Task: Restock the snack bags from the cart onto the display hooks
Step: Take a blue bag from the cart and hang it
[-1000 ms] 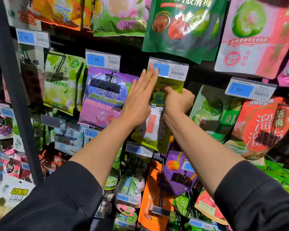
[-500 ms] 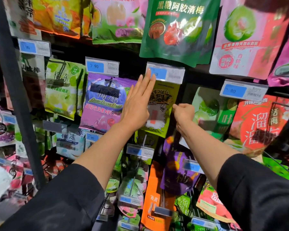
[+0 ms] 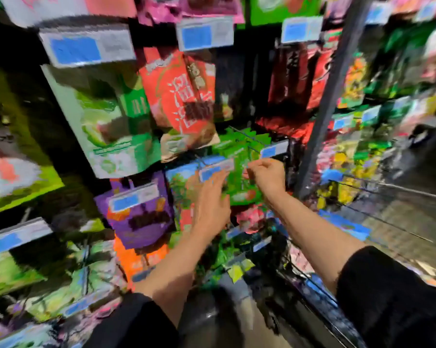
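On the hooks, two hands [image 3: 237, 189] at green snack bags [image 3: 239, 156].

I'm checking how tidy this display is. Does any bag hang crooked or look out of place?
The red snack bag hangs tilted, its bottom swung right. The frame is too blurred to judge the rest.
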Available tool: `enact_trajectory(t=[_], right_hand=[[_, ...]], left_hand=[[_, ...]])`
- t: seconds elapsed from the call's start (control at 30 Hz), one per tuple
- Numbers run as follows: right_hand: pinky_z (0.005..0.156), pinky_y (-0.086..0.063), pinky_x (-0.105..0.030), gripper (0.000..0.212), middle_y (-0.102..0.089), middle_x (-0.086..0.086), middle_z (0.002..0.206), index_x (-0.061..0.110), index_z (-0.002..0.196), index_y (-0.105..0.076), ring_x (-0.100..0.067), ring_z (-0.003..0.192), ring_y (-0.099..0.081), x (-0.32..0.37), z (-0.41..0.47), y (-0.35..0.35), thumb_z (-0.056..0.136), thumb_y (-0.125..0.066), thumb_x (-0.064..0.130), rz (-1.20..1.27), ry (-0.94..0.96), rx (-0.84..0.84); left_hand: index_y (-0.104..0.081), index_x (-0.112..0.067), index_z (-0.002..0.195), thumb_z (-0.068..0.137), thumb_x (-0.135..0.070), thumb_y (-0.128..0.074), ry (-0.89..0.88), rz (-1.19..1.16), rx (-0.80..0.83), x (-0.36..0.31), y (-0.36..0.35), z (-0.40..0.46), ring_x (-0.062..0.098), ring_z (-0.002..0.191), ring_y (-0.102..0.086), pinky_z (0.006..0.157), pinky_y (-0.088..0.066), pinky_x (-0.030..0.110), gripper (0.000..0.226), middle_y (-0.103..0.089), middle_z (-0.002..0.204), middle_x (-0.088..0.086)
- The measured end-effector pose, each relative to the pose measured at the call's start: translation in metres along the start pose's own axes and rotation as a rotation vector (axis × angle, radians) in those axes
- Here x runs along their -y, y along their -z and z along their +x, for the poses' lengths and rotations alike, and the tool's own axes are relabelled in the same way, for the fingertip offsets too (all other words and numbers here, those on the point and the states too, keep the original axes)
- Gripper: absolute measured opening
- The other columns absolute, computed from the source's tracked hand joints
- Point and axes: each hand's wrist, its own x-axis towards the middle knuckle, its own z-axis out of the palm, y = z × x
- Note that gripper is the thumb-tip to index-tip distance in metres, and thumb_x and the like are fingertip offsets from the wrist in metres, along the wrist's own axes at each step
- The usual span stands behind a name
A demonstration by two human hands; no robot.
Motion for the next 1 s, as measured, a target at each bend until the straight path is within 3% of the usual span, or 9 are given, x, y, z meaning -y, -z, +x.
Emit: enact_trajectory(t=[0.1,0.27,0.47,0.53,0.63,0.73,0.77,0.9,1.0], right_hand=[[0.065,-0.058,-0.04,0.016,-0.069,-0.011,0.064,0.017,0.056,-0.061,-0.021,0.061,-0.069,-0.055,0.031,0.105,0.071,-0.066,0.016,-0.068,-0.12,-0.194],[0.068,-0.053,-0.032,0.016,-0.067,-0.01,0.073,0.013,0.068,-0.064,-0.021,0.066,-0.062,-0.127,0.052,0.256,0.082,-0.059,0.008,-0.181,-0.34,-0.331],[0.066,-0.054,-0.044,0.014,-0.066,-0.019,0.067,0.002,0.067,-0.07,-0.024,0.066,-0.061,-0.239,0.065,0.391,0.072,-0.061,0.011,-0.466,-0.558,-0.477],[0.073,-0.053,-0.045,0.013,-0.069,-0.022,0.078,0.002,0.075,-0.071,-0.034,0.079,-0.067,-0.262,0.056,0.422,0.075,-0.061,0.011,-0.605,-0.598,-0.464],[0.078,-0.049,-0.045,0.022,-0.069,-0.026,0.095,0.001,0.095,-0.07,-0.041,0.092,-0.065,-0.27,0.038,0.445,0.084,-0.063,0.019,-0.805,-0.604,-0.355],[0.076,-0.047,-0.042,0.032,-0.068,-0.026,0.092,-0.001,0.097,-0.069,-0.036,0.09,-0.066,-0.277,0.023,0.454,0.081,-0.069,0.027,-0.833,-0.588,-0.13],[0.075,-0.047,-0.041,0.033,-0.068,-0.024,0.092,0.0,0.099,-0.069,-0.035,0.09,-0.066,-0.283,0.018,0.455,0.079,-0.073,0.026,-0.839,-0.606,-0.054],[0.072,-0.049,-0.041,0.042,-0.069,-0.019,0.086,0.0,0.096,-0.07,-0.034,0.081,-0.064,-0.299,0.003,0.453,0.069,-0.084,0.028,-0.868,-0.516,0.073],[0.079,-0.046,-0.035,0.047,-0.068,-0.016,0.094,0.003,0.101,-0.071,-0.034,0.089,-0.061,-0.298,-0.006,0.458,0.064,-0.081,0.031,-0.828,-0.43,0.044]], left_hand=[[-0.057,0.005,0.124,0.075,-0.003,-0.051,-0.042,-0.078,0.185,-0.038,-0.089,0.006,0.04,0.12,-0.054,0.103,-0.027,0.027,0.05,-0.057,0.128,0.025],[-0.059,0.0,0.122,0.084,-0.013,-0.053,-0.061,-0.235,0.486,-0.099,-0.218,0.007,0.021,0.116,-0.05,0.098,-0.031,0.023,0.04,-0.058,0.122,0.009],[-0.056,0.0,0.117,0.084,-0.005,-0.053,-0.046,-0.148,0.77,-0.132,-0.327,0.004,0.032,0.104,-0.056,0.091,-0.039,0.038,0.034,-0.06,0.112,0.025],[-0.058,0.001,0.106,0.078,-0.021,-0.051,-0.036,-0.089,0.896,-0.131,-0.36,-0.003,0.031,0.088,-0.056,0.079,-0.041,0.043,0.037,-0.062,0.093,0.026],[-0.064,0.007,0.099,0.073,-0.029,-0.052,-0.02,0.179,1.05,-0.137,-0.386,-0.009,0.038,0.093,-0.062,0.086,-0.048,0.044,0.046,-0.064,0.097,0.027],[-0.069,0.003,0.078,0.068,-0.026,-0.058,-0.042,0.204,1.229,-0.13,-0.398,-0.017,0.035,0.071,-0.065,0.064,-0.05,0.037,0.033,-0.066,0.075,0.022],[-0.07,0.001,0.085,0.067,-0.026,-0.062,-0.035,0.187,1.261,-0.121,-0.402,-0.021,0.034,0.075,-0.066,0.065,-0.049,0.036,0.033,-0.068,0.08,0.021],[-0.048,-0.009,0.136,0.048,-0.039,-0.078,0.129,0.263,1.417,-0.076,-0.413,-0.04,0.033,0.123,-0.049,0.098,-0.044,0.04,0.098,-0.05,0.136,0.019],[-0.061,-0.004,0.117,0.064,-0.018,-0.085,0.165,0.298,1.447,-0.075,-0.414,-0.042,0.029,0.106,-0.058,0.081,-0.045,0.033,0.059,-0.061,0.115,0.016]])
